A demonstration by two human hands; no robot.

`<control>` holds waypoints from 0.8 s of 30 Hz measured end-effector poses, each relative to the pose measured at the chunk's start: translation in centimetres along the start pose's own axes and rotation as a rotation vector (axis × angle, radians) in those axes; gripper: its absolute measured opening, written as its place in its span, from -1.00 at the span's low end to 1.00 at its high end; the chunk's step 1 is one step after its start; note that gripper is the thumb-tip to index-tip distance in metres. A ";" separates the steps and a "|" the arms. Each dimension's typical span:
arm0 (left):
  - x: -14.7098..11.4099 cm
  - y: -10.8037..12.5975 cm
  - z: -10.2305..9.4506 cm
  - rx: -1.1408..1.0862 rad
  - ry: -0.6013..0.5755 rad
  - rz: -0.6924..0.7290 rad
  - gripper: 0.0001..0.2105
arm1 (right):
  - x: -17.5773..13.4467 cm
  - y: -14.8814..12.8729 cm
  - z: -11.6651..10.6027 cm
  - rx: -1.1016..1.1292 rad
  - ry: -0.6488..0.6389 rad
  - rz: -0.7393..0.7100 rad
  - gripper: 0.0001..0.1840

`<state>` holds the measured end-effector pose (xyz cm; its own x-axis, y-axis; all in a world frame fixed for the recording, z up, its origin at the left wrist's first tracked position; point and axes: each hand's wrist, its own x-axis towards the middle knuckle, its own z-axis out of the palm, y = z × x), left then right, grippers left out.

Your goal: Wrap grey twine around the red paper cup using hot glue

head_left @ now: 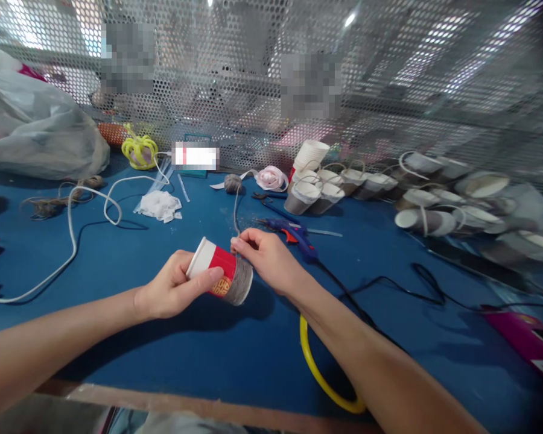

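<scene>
A red and white paper cup (222,255) lies tilted on its side in the air, its mouth toward the left. Around its base end runs a band of grey yarn (241,282). My left hand (174,286) is wrapped round the cup near its rim, thumb along the red side. Just above the wound band, my right hand (265,256) pinches the yarn strand between thumb and fingertips. From there the strand leads back to a small grey yarn ball (232,183) on the table.
A blue glue gun (294,232) with a black cord lies right of the cup, pliers (271,196) behind it. Several yarn-covered cups with handles (303,196) stand at the back right. White scraps (160,206), a white cable (72,223) and a yellow ring (312,367) lie about.
</scene>
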<state>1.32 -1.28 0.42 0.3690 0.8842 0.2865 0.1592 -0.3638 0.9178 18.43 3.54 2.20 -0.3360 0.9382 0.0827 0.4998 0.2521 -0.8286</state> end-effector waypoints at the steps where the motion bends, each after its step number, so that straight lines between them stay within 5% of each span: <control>1: 0.1 0.1 0.0 -0.036 0.003 -0.012 -0.68 | 0.0 0.1 0.0 0.006 -0.001 0.006 -0.77; 12: 0.2 -0.2 0.7 -0.520 0.089 -0.237 -0.69 | 0.0 0.4 0.8 0.146 -0.075 0.130 -0.74; 16: 0.0 0.0 0.4 -0.430 0.078 -0.168 -0.71 | 0.0 0.4 1.0 0.199 -0.121 0.212 -0.74; 21: -0.2 0.1 -0.3 -0.102 0.085 0.104 -0.70 | 0.4 0.1 -0.1 0.207 -0.101 0.258 -0.70; 24: 0.3 -0.4 -0.5 -0.198 0.102 0.008 -0.74 | 0.4 -0.4 -1.5 0.271 -0.055 0.229 -0.61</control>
<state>0.95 -0.70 0.27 0.2731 0.9104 0.3109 -0.0304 -0.3148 0.9487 19.31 4.17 3.40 -0.2863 0.9469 -0.1461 0.3398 -0.0422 -0.9395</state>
